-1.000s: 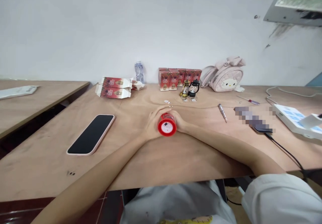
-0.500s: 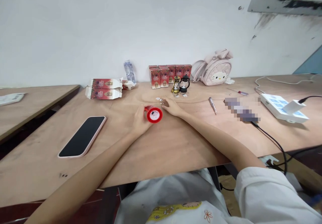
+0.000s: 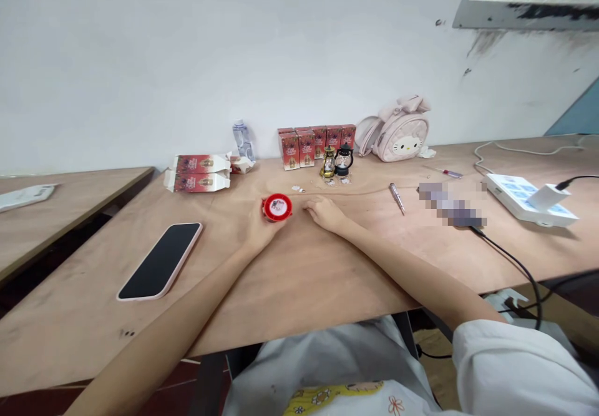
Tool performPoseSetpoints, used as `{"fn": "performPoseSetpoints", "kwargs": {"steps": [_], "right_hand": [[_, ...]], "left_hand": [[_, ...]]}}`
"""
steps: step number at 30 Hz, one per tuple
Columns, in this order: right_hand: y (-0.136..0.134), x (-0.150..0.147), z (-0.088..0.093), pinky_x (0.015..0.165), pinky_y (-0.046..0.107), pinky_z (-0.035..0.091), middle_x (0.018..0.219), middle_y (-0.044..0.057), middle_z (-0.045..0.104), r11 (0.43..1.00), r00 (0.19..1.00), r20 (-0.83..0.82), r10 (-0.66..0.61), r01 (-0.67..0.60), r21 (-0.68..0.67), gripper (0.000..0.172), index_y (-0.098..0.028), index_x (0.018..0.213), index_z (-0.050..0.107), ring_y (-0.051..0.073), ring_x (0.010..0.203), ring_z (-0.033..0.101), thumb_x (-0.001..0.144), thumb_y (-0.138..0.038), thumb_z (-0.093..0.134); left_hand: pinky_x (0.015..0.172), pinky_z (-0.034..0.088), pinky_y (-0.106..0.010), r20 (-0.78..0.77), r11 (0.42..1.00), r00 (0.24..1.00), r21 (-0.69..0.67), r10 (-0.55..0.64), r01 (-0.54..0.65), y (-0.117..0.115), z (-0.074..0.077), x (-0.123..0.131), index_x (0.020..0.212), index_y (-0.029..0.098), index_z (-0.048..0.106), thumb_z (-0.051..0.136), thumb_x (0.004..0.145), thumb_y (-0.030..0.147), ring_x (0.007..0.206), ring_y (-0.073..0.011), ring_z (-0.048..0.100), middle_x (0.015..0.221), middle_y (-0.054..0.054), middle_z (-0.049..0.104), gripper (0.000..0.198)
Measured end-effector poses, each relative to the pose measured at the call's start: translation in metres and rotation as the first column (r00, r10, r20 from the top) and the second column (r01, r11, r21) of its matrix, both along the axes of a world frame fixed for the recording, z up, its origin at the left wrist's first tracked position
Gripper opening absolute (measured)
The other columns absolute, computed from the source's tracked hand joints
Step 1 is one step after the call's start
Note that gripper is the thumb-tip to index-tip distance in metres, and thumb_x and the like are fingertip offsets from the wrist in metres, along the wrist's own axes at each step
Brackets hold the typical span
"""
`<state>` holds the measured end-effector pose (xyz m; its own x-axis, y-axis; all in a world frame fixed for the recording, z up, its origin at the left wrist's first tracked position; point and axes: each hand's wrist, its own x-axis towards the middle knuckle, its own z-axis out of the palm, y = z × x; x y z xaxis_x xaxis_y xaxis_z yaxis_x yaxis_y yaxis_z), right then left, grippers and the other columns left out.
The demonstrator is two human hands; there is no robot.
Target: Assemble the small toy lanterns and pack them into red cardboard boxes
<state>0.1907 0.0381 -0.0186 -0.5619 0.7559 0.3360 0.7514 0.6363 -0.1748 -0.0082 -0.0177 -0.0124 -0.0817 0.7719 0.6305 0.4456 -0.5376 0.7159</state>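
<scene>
My left hand (image 3: 259, 226) is wrapped round a small red lantern (image 3: 277, 208), whose round base faces me above the wooden table (image 3: 304, 272). My right hand (image 3: 322, 210) rests on the table just right of the lantern, apart from it, fingers curled loosely and pointing left, with nothing visible in them. Tiny loose parts (image 3: 297, 188) lie on the table a little beyond both hands.
A phone (image 3: 161, 260) lies screen-up at the left. By the wall stand red boxes (image 3: 313, 140), two small lanterns (image 3: 336, 160), flattened cartons (image 3: 199, 173), a bottle (image 3: 243, 140) and a pink bag (image 3: 397, 132). Screwdrivers (image 3: 397, 195) and a power strip (image 3: 528, 198) with cables lie right.
My right hand let go of the red lantern and now rests beside it. My left hand keeps the lantern and has carried it slightly left and farther away.
</scene>
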Motion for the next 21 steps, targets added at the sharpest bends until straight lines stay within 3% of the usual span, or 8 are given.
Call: {"fn": "performPoseSetpoints", "kwargs": {"steps": [5,14,21], "right_hand": [[-0.0031,0.0003,0.0012,0.094,0.033,0.043,0.107,0.012,0.068,1.000,1.000,0.004,0.006,-0.006,0.006,0.026,-0.013,0.102,0.067,0.021,0.105,0.057,0.092,-0.010,0.043],[0.0010,0.0039,-0.0071,0.093,0.040,0.046,0.107,0.013,0.063,0.999,0.978,-0.206,0.040,-0.035,0.030,0.021,-0.014,0.103,0.061,0.023,0.106,0.054,0.085,-0.007,0.051],[-0.0028,0.0023,-0.0072,0.090,0.037,0.046,0.104,0.016,0.059,0.994,0.987,-0.160,0.002,0.015,0.106,0.023,-0.010,0.102,0.063,0.024,0.102,0.053,0.092,-0.011,0.043]], "left_hand": [[0.075,0.054,-0.036,-0.020,0.999,1.000,-0.044,-0.016,0.015,-0.0063,0.0051,0.0020,0.092,0.020,0.052,0.077,0.060,0.026,0.086,-0.0202,0.064,0.094,-0.002,0.065,0.041],[0.071,0.055,-0.036,-0.114,0.998,0.993,-0.053,-0.028,0.022,-0.0102,0.0096,0.0016,0.097,0.020,0.052,0.077,0.060,0.025,0.084,-0.0208,0.064,0.093,-0.004,0.066,0.045],[0.073,0.055,-0.037,-0.117,0.999,0.993,-0.042,-0.027,0.022,-0.0105,0.0090,0.0027,0.097,0.021,0.053,0.078,0.061,0.025,0.084,-0.0205,0.064,0.097,-0.004,0.066,0.044]]}}
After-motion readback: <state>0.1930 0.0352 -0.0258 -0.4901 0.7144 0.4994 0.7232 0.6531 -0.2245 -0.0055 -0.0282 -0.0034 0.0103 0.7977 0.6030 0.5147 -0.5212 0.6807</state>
